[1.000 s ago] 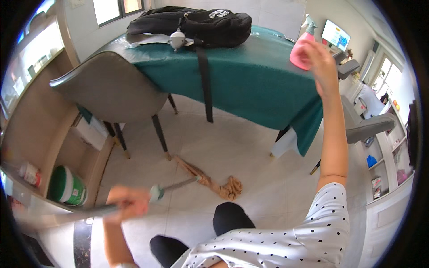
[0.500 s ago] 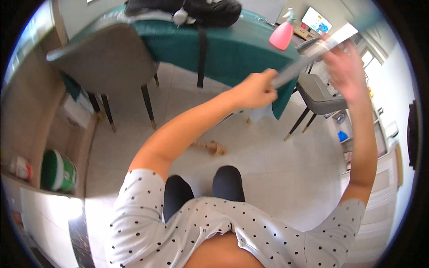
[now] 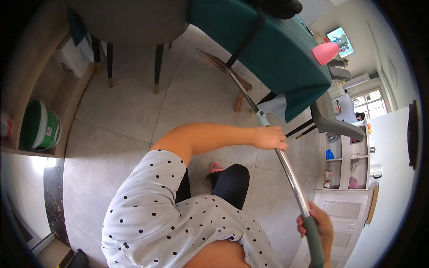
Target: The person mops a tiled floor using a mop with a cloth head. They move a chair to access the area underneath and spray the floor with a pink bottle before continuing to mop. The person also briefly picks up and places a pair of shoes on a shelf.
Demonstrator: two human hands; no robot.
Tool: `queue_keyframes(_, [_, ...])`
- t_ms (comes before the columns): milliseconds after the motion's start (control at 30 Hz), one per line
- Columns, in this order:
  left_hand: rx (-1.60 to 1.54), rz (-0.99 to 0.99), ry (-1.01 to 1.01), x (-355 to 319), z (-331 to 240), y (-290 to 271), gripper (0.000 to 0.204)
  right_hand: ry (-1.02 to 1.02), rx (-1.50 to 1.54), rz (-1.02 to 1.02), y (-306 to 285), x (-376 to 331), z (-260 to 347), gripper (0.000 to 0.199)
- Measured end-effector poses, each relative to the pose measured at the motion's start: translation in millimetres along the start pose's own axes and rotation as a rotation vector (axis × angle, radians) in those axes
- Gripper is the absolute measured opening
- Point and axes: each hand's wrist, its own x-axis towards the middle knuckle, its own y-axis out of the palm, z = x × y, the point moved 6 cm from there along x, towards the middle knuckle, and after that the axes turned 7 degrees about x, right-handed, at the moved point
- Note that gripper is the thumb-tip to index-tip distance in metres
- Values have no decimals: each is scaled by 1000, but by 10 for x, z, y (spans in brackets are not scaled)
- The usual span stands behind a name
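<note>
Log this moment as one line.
left hand: gripping pole | right hand: around grey-green grip | brown cloth head: on floor | pink spray bottle: on green tablecloth

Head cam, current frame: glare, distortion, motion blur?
Head view: the slim silver metal pole bows under fisheye distortion and carries a bright highlight; the multi-pane window at right is very bright; glare whitens the shiny pale surface beside the black marbled strip at left; the left hand and right hand show no obvious motion blur; corners fall to black.
</note>
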Motion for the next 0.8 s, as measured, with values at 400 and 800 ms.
queue_keyframes(400, [429,-498,-990,-2314,1721,173,20,-82,86,399,902,3534,-373,31])
queue_keyframes(800, [-47,-293,-1490,-3744,988,332,14,-316,-378,122,1414,5335,-15,35])
